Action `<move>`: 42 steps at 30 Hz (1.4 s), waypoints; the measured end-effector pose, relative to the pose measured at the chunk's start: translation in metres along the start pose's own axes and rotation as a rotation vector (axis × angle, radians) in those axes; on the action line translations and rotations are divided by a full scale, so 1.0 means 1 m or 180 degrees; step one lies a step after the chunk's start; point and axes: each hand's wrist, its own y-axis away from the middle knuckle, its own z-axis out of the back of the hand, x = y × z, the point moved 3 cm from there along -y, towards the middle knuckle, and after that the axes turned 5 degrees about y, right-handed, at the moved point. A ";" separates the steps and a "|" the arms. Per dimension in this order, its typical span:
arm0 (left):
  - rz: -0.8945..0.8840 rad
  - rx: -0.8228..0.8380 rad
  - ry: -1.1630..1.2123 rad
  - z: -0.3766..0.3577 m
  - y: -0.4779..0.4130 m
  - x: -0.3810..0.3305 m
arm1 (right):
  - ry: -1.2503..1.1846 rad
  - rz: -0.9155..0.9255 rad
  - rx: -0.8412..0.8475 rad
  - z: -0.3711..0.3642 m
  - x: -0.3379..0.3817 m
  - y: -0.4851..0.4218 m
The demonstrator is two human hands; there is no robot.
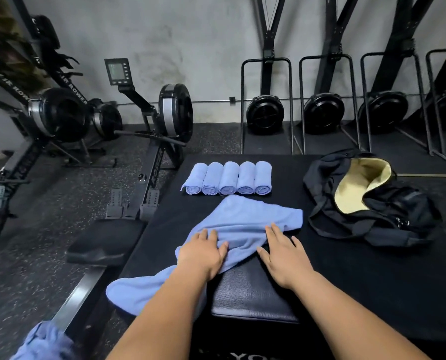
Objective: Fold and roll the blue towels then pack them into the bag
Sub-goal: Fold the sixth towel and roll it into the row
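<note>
Blue towel lies rumpled across a black padded platform. The person's left hand presses flat on it with fingers straight, while the right hand is spread wide, fingertips touching the towel's edge, gripping nothing. Five rolled towels sit in a row just beyond. The black bag gapes open at right, yellow lining showing. Rowing machines stand behind.

Bare mat between rolled towels and bag (passable).
</note>
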 end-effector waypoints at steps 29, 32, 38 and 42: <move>-0.0078 -0.0884 0.0076 0.017 0.028 0.020 | -0.0072 -0.0347 -0.2095 0.062 -0.023 0.023; -0.0396 -0.1539 0.0006 0.013 0.039 0.027 | 0.0191 0.0411 -0.1548 0.031 -0.008 0.033; -0.1629 -0.1071 0.0251 -0.006 0.050 0.006 | -0.0229 0.0562 -0.0840 -0.011 0.011 0.038; -0.1509 -0.1266 0.0513 -0.011 0.044 0.010 | -0.0057 0.0701 -0.1140 0.003 0.005 0.035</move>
